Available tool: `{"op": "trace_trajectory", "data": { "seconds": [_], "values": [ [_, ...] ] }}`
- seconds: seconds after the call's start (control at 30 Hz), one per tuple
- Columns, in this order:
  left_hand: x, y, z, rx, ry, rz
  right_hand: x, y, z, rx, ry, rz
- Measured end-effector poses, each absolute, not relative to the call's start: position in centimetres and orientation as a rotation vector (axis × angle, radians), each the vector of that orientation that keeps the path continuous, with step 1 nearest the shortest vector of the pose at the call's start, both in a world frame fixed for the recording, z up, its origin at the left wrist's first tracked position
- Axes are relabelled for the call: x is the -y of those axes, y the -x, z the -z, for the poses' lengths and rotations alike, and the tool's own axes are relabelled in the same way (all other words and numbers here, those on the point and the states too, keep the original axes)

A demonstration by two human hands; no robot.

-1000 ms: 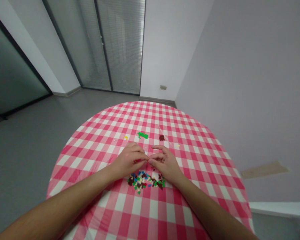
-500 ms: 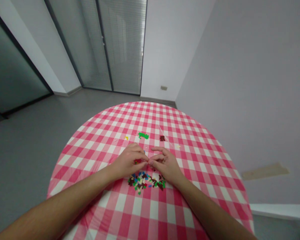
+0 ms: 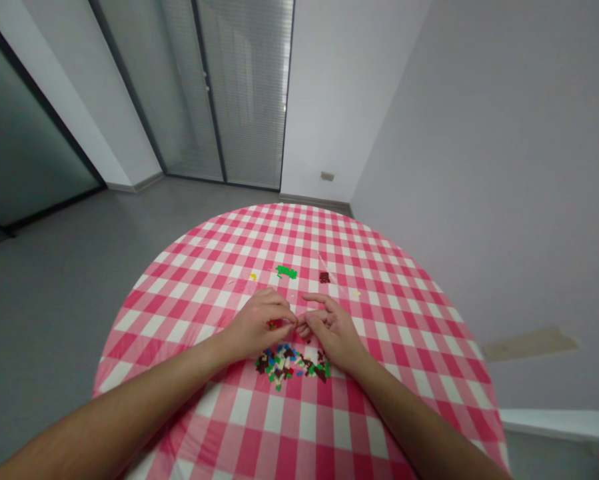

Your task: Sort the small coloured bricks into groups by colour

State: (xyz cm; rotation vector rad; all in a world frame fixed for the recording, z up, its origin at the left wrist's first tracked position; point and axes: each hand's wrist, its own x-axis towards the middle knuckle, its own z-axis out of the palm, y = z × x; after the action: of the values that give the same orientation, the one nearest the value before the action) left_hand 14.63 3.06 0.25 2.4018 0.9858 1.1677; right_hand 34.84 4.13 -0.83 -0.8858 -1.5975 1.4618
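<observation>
My left hand [image 3: 264, 320] is closed in a pinch, thumb against fingertips. Whatever sits in that pinch is too small to make out. Some red and yellow bits [image 3: 274, 325] show in the gap below its fingers; whether they are held or lie on the cloth I cannot tell. My right hand [image 3: 332, 330] meets the left at the fingertips, its index finger stretched out and the other fingers curled close to the thumb. Just below both hands lies a loose pile of small coloured toy bricks [image 3: 292, 363], in green, white, blue, brown and red.
Beyond the hands, a green cluster of pieces [image 3: 286, 272], a dark brown cluster [image 3: 324, 277] and a small yellow piece [image 3: 252, 277] lie apart. The round table wears a red and white checked cloth [image 3: 239, 407]. A wall [image 3: 504, 200] rises along the right.
My right thumb has drawn back slightly from the left fingertips. The left hand, the pile and the clusters look the same.
</observation>
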Motion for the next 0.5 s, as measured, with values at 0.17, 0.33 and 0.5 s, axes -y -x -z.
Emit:
{"op": "trace_trajectory", "data": {
  "seconds": [0.17, 0.33, 0.5],
  "values": [
    [-3.0, -15.0, -0.4, -1.005, -2.366, -1.160, -4.1, -34.7, 1.3, 1.607, 0.837, -1.456],
    [-4.4, -13.1, -0.5, -1.204, -2.249, -1.176, -4.5, -35.0, 1.6, 1.547, 0.868, -1.408],
    [-7.2, -8.8, 0.3, -1.640, -1.887, -0.946, -4.9, -35.7, 1.9, 1.543, 0.905, -1.361]
  ]
}}
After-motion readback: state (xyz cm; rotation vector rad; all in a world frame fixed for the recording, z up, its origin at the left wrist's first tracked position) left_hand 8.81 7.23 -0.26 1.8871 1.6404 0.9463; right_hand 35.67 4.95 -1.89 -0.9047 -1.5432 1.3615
